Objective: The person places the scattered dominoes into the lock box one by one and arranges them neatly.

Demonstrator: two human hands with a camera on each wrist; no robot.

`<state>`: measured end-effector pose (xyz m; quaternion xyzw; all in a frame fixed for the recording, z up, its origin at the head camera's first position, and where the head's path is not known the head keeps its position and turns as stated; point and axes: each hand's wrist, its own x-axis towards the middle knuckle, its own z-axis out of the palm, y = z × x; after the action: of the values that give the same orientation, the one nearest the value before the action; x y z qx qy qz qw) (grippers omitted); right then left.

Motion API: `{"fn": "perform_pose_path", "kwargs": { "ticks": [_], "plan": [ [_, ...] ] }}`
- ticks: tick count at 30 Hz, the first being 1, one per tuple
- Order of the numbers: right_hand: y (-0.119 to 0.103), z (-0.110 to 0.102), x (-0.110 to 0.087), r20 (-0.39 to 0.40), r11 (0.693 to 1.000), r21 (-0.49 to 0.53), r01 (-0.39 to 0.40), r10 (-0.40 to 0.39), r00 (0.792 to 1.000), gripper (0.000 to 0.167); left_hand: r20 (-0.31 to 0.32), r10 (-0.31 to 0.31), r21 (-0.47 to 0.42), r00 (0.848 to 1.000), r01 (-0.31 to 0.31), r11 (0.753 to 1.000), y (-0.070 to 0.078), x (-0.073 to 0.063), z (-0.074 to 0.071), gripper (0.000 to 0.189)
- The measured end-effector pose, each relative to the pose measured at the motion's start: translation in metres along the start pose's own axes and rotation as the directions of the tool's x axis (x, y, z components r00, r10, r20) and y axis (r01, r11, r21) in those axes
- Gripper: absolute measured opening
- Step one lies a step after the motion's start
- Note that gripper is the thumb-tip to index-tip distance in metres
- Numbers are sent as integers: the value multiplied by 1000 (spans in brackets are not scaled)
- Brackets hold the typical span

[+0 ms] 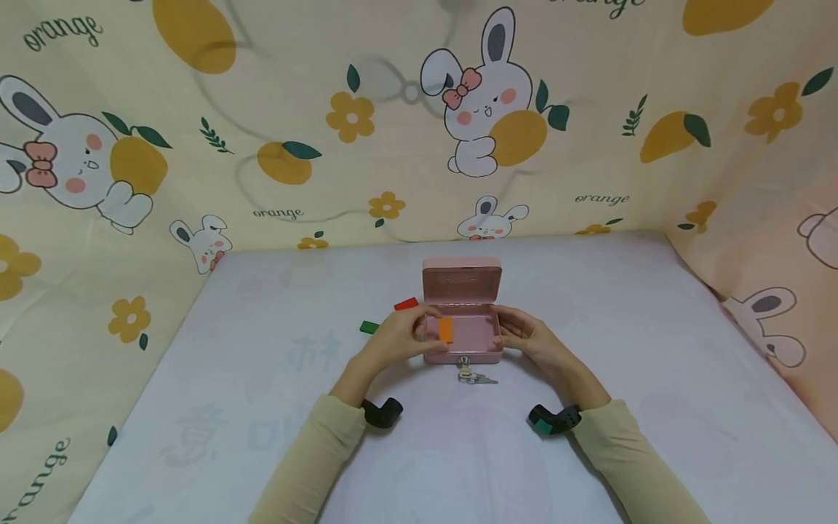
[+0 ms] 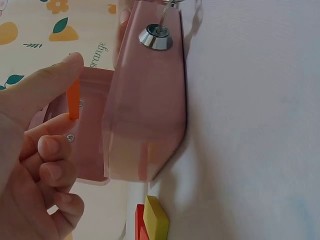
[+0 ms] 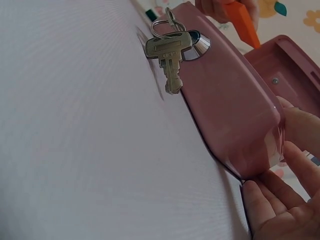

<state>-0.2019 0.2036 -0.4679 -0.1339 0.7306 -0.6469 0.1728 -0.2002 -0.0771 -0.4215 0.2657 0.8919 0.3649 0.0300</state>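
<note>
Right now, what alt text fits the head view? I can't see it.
A person's left hand pinches an orange block over an open pink box, while the right hand holds the box's right side. Keys hang at the front lock; a red block and a green block lie on the white table, left of the box.

The left sleeve (image 1: 317, 447) and right sleeve (image 1: 631, 455) are plain pale khaki, lightly creased, and end near the wrist. The left wrist unit (image 1: 385, 413) has a black, curved housing. The right wrist unit (image 1: 561, 420), also black, carries a green patch (image 1: 543, 427). Both hands (image 1: 397, 335) are bare.
</note>
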Motion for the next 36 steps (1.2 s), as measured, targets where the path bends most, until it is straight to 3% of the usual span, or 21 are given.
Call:
{"fn": "perform_pose_path", "kwargs": {
  "ticks": [7,17,22,36],
  "plan": [
    [0,0,0,-2,1000,3,-5,5,1000,65,-9,-16,-36,1000,16,999,3,4,3,49],
    [-2,0,-1,-23,997,-67,-31,30,999,66,-7,-19,-62,1000,18,998,9,11,7,49],
    [-2,-1,-1,9,1000,-23,6,-6,1000,66,3,-45,-69,999,45,997,10,14,10,49],
    [-1,0,-1,-20,998,-40,-45,44,999,69,33,-86,-78,996,89,993,16,23,22,49]
  ]
}}
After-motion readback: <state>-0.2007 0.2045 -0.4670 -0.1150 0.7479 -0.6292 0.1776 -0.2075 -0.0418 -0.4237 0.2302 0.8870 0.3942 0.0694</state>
